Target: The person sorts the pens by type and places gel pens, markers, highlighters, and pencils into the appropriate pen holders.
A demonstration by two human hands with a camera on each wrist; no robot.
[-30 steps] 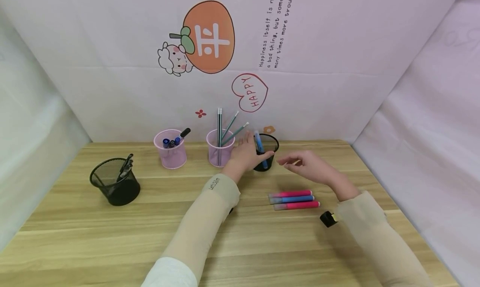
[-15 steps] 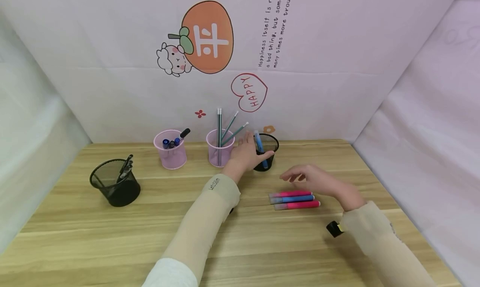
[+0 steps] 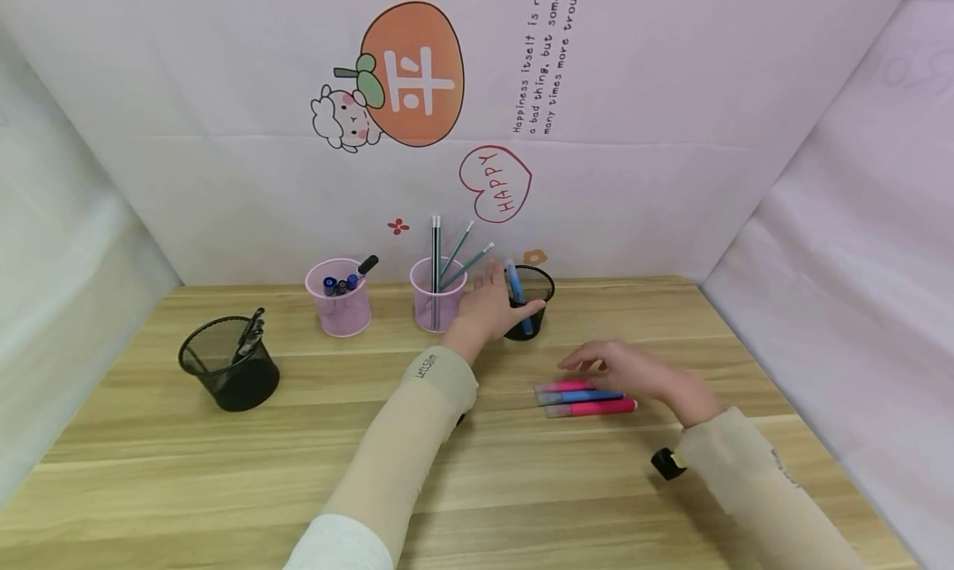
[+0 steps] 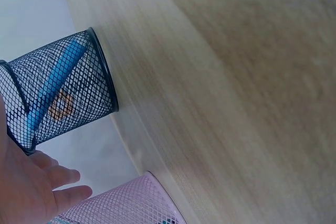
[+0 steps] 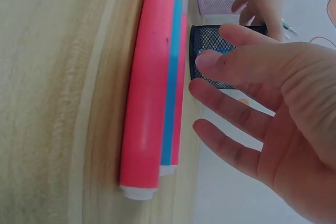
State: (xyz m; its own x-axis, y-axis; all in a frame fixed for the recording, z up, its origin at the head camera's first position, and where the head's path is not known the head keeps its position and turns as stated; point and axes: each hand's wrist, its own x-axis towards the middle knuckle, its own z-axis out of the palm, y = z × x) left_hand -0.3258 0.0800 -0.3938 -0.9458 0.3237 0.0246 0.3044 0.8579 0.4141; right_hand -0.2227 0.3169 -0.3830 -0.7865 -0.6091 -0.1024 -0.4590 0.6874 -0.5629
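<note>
My left hand (image 3: 488,309) rests at the left side of a black mesh pen cup (image 4: 107,85), thumb reaching across its front and fingers spread near the rim. Inside that cup leans a blue marker (image 4: 60,69). Over the far ends of three markers lying side by side hovers my right hand (image 3: 626,367), its fingers loosely bent with nothing between them. The nearest is a pink marker (image 5: 149,77), then a blue marker (image 5: 171,87), then another pink marker (image 3: 562,385), partly covered by the right fingers in the head view.
Left of the left hand stands a pink mesh cup (image 3: 425,309) of pencils. Another pink mesh cup (image 3: 343,313) holds several pens. A black mesh cup (image 3: 242,384) with black pens stands at the left. Cloth walls (image 3: 633,205) bound the wooden table (image 3: 522,487).
My right hand has moved down and slightly right, from beside the black cup to over the markers. The left hand has stayed at the black cup.
</note>
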